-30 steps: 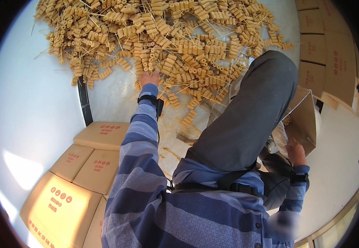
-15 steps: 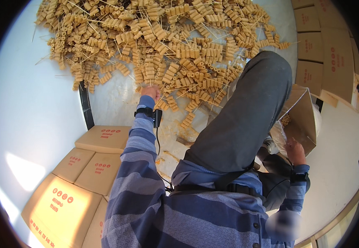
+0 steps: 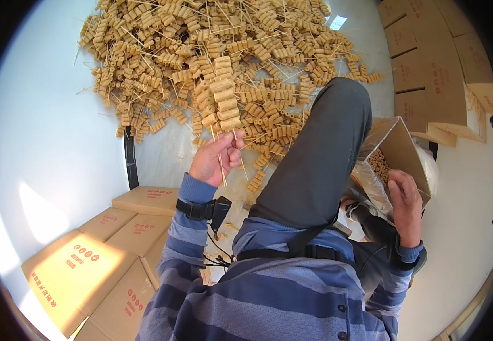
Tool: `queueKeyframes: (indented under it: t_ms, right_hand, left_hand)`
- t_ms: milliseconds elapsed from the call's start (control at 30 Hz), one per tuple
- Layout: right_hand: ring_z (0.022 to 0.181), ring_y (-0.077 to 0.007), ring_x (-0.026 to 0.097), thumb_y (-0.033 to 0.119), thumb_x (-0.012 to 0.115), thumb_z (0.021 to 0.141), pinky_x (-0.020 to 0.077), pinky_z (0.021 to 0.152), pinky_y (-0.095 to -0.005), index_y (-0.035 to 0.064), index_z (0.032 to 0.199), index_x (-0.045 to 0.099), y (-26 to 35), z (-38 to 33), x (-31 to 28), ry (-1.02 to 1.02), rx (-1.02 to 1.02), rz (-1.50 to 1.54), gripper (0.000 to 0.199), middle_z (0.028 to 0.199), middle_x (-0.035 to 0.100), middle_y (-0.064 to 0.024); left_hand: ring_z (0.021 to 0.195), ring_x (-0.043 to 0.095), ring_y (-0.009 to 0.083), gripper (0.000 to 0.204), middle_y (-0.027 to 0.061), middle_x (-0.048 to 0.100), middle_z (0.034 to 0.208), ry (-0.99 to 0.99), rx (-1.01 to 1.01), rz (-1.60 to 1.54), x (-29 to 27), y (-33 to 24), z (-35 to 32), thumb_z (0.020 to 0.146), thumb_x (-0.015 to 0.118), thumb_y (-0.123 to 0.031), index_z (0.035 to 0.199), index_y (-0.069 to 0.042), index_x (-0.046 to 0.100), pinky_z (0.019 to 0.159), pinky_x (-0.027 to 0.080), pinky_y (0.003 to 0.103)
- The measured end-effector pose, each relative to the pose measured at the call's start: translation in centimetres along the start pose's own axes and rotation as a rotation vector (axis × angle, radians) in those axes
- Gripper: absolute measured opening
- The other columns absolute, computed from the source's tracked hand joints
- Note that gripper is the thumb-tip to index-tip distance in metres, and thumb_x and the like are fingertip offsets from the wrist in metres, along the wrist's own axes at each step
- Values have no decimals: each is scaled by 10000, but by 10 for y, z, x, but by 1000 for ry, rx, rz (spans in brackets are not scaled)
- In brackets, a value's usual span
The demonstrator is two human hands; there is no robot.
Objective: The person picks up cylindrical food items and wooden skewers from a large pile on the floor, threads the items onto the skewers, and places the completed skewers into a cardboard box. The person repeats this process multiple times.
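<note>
At lower right the right hand [image 3: 406,199] rests with loose fingers on the open carton [image 3: 397,150]. At frame centre the left hand [image 3: 215,159] pinches a few skewers [image 3: 222,102] by their bare sticks, likely the best hold, since they look light and brittle. The heap of skewers [image 3: 212,51] fills the floor [image 3: 47,142] above.

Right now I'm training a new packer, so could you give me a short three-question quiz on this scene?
1. True or false: the left hand holds a few skewers lifted off the pile.
2. What does the right hand touch? A) a closed carton B) the open box C) the pile
3. Fill in: the flat closed cartons lie on the person's ____ side, below the pile.

Key: 1 true; 2 B; 3 left
</note>
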State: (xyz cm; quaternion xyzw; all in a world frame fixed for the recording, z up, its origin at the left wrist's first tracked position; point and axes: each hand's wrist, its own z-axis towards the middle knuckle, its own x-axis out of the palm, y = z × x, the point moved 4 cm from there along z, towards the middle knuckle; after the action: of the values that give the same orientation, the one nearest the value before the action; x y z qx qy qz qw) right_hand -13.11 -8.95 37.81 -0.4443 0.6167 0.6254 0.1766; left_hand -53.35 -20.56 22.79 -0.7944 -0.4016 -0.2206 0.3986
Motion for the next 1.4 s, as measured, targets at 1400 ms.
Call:
queueKeyframes:
  t_ms: [1400]
  right_hand:
    - [795, -104, 617, 266, 482, 1060, 516, 736, -244, 26, 1106, 567, 31, 9, 62, 120, 257, 1385, 259, 879, 575, -5]
  left_hand:
    - [1153, 543, 222, 555, 194, 502, 1380, 213, 138, 646, 195, 101, -49, 1082, 352, -373, 1440, 51, 383, 985, 452, 356]
